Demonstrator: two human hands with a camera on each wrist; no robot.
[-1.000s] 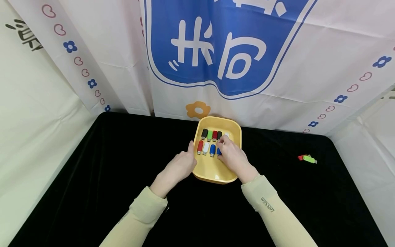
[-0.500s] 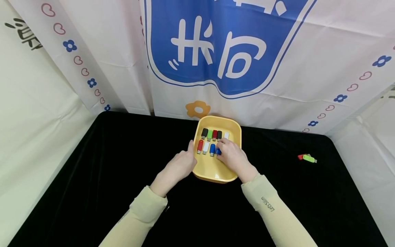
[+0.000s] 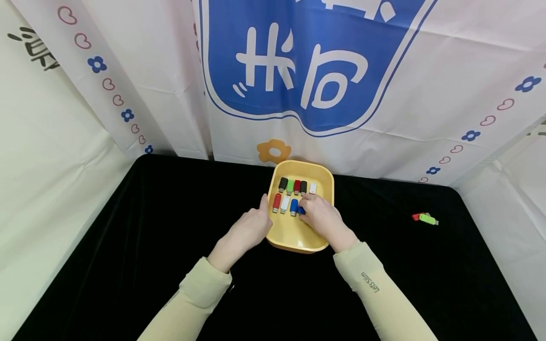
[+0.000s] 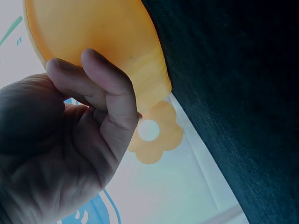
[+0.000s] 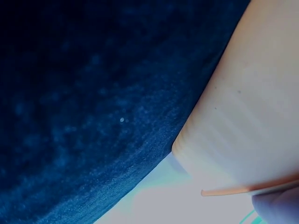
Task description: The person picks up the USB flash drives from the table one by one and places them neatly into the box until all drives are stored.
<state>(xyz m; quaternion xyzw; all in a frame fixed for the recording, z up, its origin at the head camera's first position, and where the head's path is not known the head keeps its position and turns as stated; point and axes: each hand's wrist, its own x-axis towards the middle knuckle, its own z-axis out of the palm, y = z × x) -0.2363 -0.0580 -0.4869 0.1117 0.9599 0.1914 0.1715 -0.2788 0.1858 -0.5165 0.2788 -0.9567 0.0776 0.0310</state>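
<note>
A yellow tray [image 3: 285, 233] stands near the table's back edge, holding two rows of USB flash drives. The far row has a green drive [image 3: 290, 186] and a white drive [image 3: 313, 188] among others. In the near row lie a red drive [image 3: 277, 202], another white one and a blue drive [image 3: 294, 207]. My right hand [image 3: 321, 214] reaches inside and pinches a second blue flash drive [image 3: 301, 210], mostly hidden by the fingers. At the tray's left rim my left hand [image 3: 249, 227] holds the side, its fingers [image 4: 110, 72] curled against the wall in the left wrist view.
On the right of the black-covered table [image 3: 204, 199], a green flash drive [image 3: 428, 219] and a red one [image 3: 415, 217] lie together. A white printed curtain [image 3: 384, 137] hangs right behind the tray. The right wrist view shows mostly the tray's outer wall [image 5: 243, 112] and black cloth.
My right hand has shifted slightly left with the blue flash drive, closer to the other blue one. More of the far row's white drive now shows. The left hand stays put.
</note>
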